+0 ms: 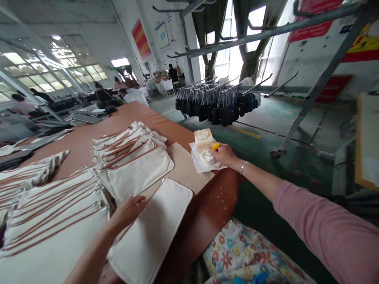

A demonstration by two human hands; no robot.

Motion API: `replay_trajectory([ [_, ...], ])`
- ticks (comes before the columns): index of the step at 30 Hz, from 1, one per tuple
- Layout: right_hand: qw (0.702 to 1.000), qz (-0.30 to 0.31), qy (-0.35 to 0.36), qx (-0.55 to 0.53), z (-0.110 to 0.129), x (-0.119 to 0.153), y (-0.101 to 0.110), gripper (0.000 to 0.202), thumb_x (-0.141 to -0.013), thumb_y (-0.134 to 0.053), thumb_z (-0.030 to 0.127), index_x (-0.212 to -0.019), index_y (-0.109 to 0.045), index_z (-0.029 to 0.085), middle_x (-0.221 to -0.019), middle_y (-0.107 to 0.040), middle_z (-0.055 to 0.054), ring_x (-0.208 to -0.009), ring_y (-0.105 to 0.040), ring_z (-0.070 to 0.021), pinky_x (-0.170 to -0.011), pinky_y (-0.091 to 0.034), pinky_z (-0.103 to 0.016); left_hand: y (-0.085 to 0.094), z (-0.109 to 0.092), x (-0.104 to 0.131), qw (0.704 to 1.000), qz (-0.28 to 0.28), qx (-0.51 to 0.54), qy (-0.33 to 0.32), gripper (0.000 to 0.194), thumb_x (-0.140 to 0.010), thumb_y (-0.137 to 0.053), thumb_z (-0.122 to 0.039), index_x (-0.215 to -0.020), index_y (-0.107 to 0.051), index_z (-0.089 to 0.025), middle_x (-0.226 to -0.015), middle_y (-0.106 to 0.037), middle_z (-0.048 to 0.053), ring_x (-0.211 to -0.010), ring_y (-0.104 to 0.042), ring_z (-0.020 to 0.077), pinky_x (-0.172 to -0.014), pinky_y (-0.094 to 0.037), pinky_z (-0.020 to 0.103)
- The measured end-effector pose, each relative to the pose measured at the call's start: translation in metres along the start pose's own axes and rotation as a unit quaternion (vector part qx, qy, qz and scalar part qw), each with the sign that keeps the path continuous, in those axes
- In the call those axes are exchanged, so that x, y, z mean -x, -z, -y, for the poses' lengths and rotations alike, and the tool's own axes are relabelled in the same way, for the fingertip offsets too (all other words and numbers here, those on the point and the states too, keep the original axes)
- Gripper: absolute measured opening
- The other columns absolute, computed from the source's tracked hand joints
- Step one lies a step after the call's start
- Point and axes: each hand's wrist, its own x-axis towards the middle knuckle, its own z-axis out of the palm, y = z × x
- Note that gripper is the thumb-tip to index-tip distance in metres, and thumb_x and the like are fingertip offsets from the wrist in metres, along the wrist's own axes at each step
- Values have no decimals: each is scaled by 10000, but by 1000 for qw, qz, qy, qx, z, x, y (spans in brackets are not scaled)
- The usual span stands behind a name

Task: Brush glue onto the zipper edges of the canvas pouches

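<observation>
R hand (226, 156) grips yellow handle (215, 146) by pale tub (203, 136), prob. kept at table (139, 112) edge for easy reach. L hand (128, 212) is nr cream pouch (161, 219); can't tell if gripping.

Your right hand (225, 156) gripped a small yellow tool (215, 146) at a pale container (203, 136) on white paper (201, 167). Your left hand (128, 211) was at the edge of a cream cloth piece (160, 225). Beyond that hand lay a stack of cloth pieces (127, 148) with brown straps; past your right hand, dark items (217, 112) hung from a metal rack (302, 108).
</observation>
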Motion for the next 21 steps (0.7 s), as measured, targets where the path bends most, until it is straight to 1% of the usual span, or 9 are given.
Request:
replay_trajectory([
  [2,999,18,10,26,-6,-3,-6,132,-858,-646,282,-798,-715,187,-842,-745,-93,-804,-682,-258,-781,-485,-332,-19,-11,-12,999,20,-37,6,301,-830,-536,-424,-911,-738,-216,-954,-756,92,-958,-688,263,-853,-495,321],
  [3,999,23,18,34,-7,-4,-7,138,-865,-639,284,-803,-715,187,-834,-742,-95,-799,-683,-261,-780,-486,-337,-27,-15,-18,999,19,-43,16,314,-847,-518,-405,-967,-732,-210,-997,-750,113,-991,-683,270,-866,-486,330],
  [5,998,25,40,45,-7,0,-4,172,-906,-597,299,-867,-719,184,-894,-742,-106,-848,-682,-266,-813,-485,-346,-38,-22,-32,998,10,-42,42,346,-864,-507,-416,-1023,-723,-199,-1025,-743,144,-1016,-679,291,-854,-478,344],
  [8,995,34,84,48,-1,12,5,204,-948,-550,308,-952,-713,186,-1008,-727,-118,-940,-666,-272,-874,-475,-363,-50,-28,-45,997,15,-29,73,367,-846,-541,-471,-985,-728,-187,-988,-751,143,-959,-685,299,-762,-468,328],
  [10,990,58,117,43,1,24,10,176,-936,-576,309,-945,-717,204,-976,-724,-102,-918,-667,-266,-868,-486,-366,-54,-32,-48,997,26,-10,78,340,-824,-571,-474,-871,-736,-181,-899,-756,114,-867,-686,271,-691,-444,299],
  [13,984,80,154,32,-2,41,13,143,-918,-611,319,-943,-719,229,-925,-722,-81,-887,-671,-260,-855,-506,-374,-59,-39,-43,996,46,29,68,305,-807,-594,-435,-705,-719,-176,-723,-725,62,-719,-654,214,-614,-398,267],
  [15,985,61,159,28,-5,49,14,165,-939,-583,321,-969,-712,223,-964,-723,-99,-920,-671,-270,-869,-510,-397,-60,-45,-37,995,44,58,61,300,-802,-595,-419,-693,-720,-169,-686,-707,51,-682,-633,201,-593,-380,263],
  [18,988,30,149,24,-4,55,14,176,-957,-560,323,-961,-704,221,-992,-729,-106,-926,-678,-277,-873,-515,-414,-57,-57,-23,992,38,113,37,331,-813,-582,-443,-793,-755,-162,-729,-721,46,-700,-637,197,-599,-390,257],
  [21,991,-9,129,23,14,63,18,186,-964,-562,351,-945,-695,220,-966,-736,-99,-906,-684,-278,-870,-510,-418,-53,-72,-2,982,49,181,-1,424,-846,-539,-513,-991,-773,-190,-819,-753,22,-724,-658,183,-626,-433,245],
])
